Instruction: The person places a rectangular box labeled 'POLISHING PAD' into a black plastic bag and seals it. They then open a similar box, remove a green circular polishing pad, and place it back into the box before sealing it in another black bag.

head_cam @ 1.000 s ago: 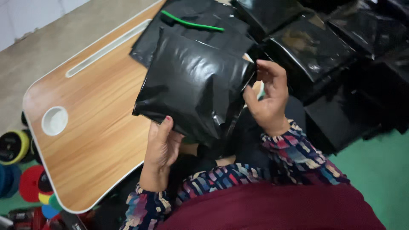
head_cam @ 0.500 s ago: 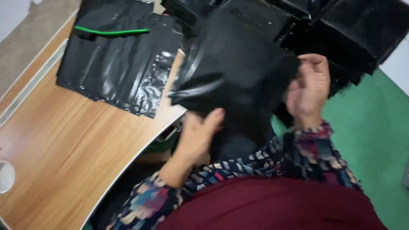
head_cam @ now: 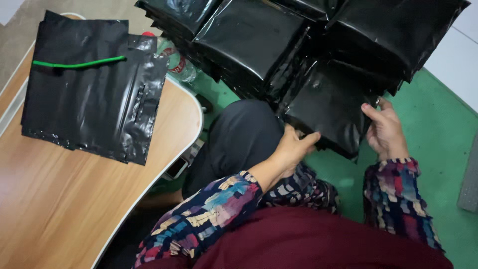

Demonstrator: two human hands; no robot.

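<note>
My left hand (head_cam: 291,147) and right hand (head_cam: 386,129) pinch a black bag (head_cam: 328,102) with closed fingers. It's slippery; it could slide onto the green floor (head_cam: 438,129).

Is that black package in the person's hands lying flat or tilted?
Tilted. The black package leans against the stacked packages, the left hand and right hand gripping its lower edge.
</note>
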